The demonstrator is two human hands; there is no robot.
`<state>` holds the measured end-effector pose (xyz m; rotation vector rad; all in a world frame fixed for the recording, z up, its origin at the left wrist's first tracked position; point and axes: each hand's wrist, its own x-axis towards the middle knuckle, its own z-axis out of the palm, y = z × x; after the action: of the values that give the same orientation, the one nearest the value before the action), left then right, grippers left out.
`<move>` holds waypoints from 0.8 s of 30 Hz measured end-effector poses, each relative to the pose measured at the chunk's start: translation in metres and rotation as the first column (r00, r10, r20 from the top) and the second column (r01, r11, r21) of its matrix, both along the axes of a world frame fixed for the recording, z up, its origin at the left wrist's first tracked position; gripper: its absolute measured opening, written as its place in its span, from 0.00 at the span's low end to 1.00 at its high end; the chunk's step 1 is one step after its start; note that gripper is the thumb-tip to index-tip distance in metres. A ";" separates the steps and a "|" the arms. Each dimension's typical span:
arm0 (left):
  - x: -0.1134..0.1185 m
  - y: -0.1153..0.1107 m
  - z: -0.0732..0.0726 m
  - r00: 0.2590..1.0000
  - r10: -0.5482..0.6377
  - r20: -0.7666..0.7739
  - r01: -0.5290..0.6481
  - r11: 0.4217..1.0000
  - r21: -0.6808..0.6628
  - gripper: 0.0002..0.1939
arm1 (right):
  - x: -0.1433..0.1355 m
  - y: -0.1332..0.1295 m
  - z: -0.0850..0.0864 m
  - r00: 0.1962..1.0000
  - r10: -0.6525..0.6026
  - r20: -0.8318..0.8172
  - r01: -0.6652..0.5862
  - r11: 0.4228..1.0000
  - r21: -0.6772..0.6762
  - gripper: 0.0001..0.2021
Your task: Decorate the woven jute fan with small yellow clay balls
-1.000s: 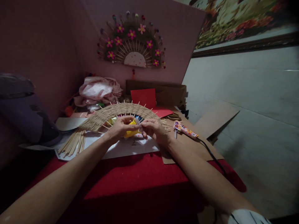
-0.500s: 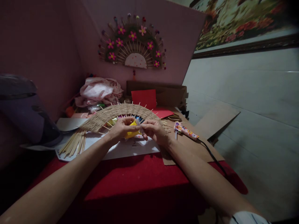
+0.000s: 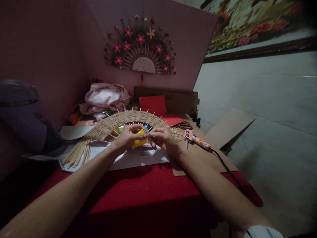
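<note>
A small yellow packet (image 3: 139, 142) hangs between my two hands, over the white paper. My left hand (image 3: 127, 137) is closed on it, thumb and fingers pinched at its top. Pinched together, the fingers of my right hand (image 3: 163, 138) meet the packet's clear, pale edge close to the left fingertips. Behind both hands lies a woven fan-shaped arc (image 3: 133, 117) with thin sticks poking through it. Colourful round items (image 3: 120, 129) show under the arc, partly hidden by my hands.
Loose sticks (image 3: 78, 153) lie at the left on white paper. A flowered glue gun (image 3: 196, 138) with a black cable rests on cardboard (image 3: 210, 158) at the right. Red paper (image 3: 152, 105), bunched pink cloth (image 3: 106, 96) and a finished flowered fan (image 3: 143, 46) are behind.
</note>
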<state>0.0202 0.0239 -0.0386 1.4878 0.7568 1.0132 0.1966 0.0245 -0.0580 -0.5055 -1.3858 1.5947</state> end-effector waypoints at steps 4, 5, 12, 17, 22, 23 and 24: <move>0.001 -0.002 0.002 1.000 0.008 0.006 -0.008 1.000 -0.017 0.12 | 0.000 0.000 -0.001 1.000 -0.003 0.004 0.003 1.000 0.002 0.07; 0.001 -0.002 0.002 1.000 0.011 0.006 -0.011 1.000 -0.018 0.12 | 0.000 0.000 -0.001 1.000 -0.004 0.007 0.004 1.000 0.003 0.07; 0.002 -0.001 0.002 1.000 0.010 0.020 -0.010 1.000 -0.025 0.12 | 0.000 0.001 -0.001 1.000 0.009 -0.010 -0.009 1.000 0.001 0.07; 0.002 -0.002 0.002 1.000 0.006 0.014 -0.005 1.000 -0.022 0.13 | 0.000 0.000 0.000 1.000 0.018 -0.009 -0.018 1.000 0.003 0.06; 0.001 -0.001 0.001 1.000 0.001 0.020 -0.001 1.000 -0.018 0.12 | 0.001 0.001 -0.001 0.999 0.038 -0.020 -0.038 0.999 0.022 0.07; 0.001 0.000 0.001 1.000 0.003 0.018 -0.002 1.000 -0.020 0.12 | 0.001 0.001 -0.002 0.999 0.039 -0.016 -0.038 0.999 0.024 0.07; 0.002 0.000 0.001 1.000 0.004 0.017 -0.003 1.000 -0.020 0.12 | 0.001 0.001 -0.002 0.999 0.037 -0.012 -0.037 0.999 0.026 0.06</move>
<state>0.0218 0.0236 -0.0375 1.4592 0.7558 1.0168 0.1973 0.0259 -0.0596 -0.4564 -1.4117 1.6055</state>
